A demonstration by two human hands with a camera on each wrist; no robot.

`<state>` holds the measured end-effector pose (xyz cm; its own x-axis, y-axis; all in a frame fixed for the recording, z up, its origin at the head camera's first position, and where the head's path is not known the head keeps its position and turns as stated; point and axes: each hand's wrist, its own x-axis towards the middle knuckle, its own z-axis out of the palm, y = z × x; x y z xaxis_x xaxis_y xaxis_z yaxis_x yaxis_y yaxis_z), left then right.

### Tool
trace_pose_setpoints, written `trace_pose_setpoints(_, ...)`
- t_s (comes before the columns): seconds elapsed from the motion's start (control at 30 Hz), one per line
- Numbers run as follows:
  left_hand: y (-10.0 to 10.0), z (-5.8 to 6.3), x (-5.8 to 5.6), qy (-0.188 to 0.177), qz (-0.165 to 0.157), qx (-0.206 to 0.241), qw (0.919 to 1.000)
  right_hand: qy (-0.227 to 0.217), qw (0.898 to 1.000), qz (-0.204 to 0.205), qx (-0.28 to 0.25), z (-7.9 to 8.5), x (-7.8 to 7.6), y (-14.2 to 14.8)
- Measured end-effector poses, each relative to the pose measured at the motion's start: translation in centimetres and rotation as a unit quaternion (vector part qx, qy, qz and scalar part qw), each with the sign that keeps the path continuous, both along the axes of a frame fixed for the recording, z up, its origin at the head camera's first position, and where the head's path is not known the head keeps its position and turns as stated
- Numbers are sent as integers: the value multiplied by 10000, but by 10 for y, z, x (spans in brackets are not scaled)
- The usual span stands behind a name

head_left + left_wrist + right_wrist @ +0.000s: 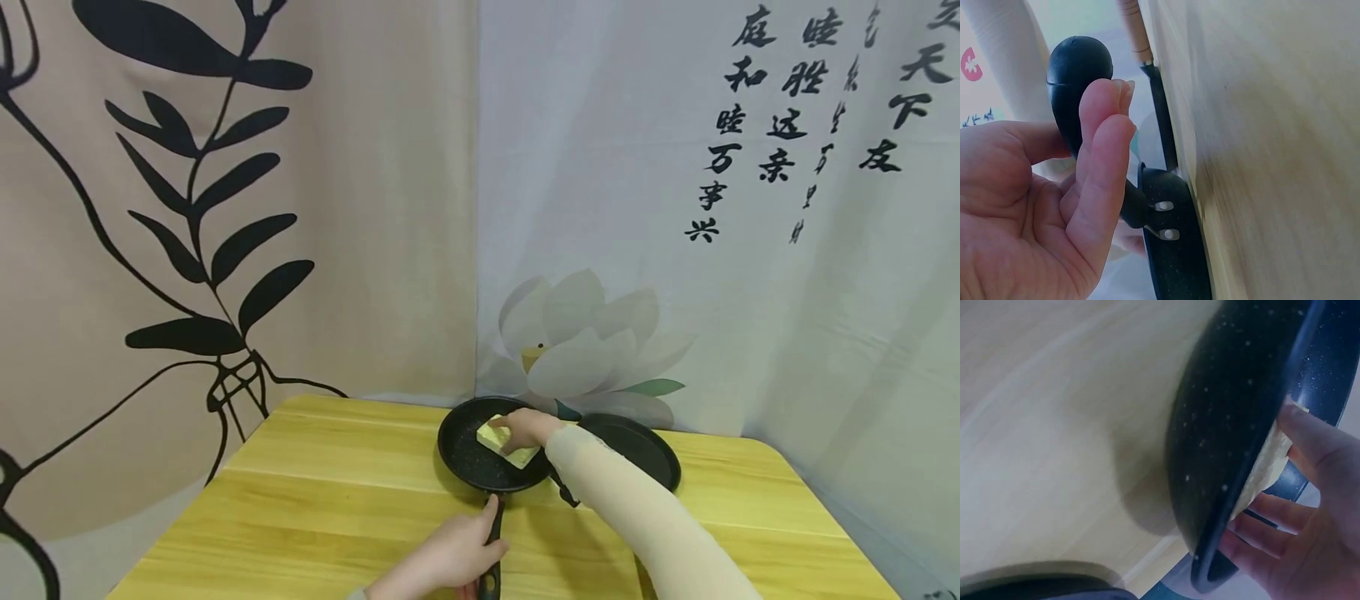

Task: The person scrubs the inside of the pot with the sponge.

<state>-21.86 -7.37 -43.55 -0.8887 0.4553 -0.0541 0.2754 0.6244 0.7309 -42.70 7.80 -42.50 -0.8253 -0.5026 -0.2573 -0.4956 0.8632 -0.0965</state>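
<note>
A black speckled frying pan point(467, 467) sits on the wooden table, its black handle point(1079, 75) toward me. My left hand point(463, 546) holds that handle, the index finger stretched along it up to the pan's rim. In the left wrist view the thumb and fingers lie around the handle. Inside the pan is a pale yellow cloth point(517, 457), gripped by my right hand point(528, 427) from above. The right wrist view shows the thumb on one side of the cloth point(1266, 464) and the other fingers spread along its edge, partly hidden by the pan wall.
To the right stands a second black pan point(633, 450), partly behind my right forearm. The left wrist view has a wooden handle point(1135, 31) with a black shaft along the table. Behind the wooden table point(322, 475) hangs a printed curtain point(397, 208).
</note>
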Motion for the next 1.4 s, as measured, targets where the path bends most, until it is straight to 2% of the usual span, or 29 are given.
trace_pose_setpoints(0.23, 1, -2, -3, 139, -55, -239, 9996, -84, 9996, 188, 196, 2, 7, 6)
trace_pose_setpoints(0.5, -1, 0, 0, -173, -46, 170, 9997, -273, 9989, 329, 201, 9, 12, 10)
trace_pose_setpoints(0.77, -3, 1, -1, 110, -53, -27, 9999, -337, 9983, 406, 262, 14, 17, 11)
trace_pose_setpoints(1.23, -4, 0, 0, -300, -61, 321, 9990, -446, 9983, 364, -43, 11, 24, 13)
trace_pose_setpoints(1.4, -5, 2, 1, -301, -40, 328, 9990, -447, 9981, 419, -16, 12, 27, 10)
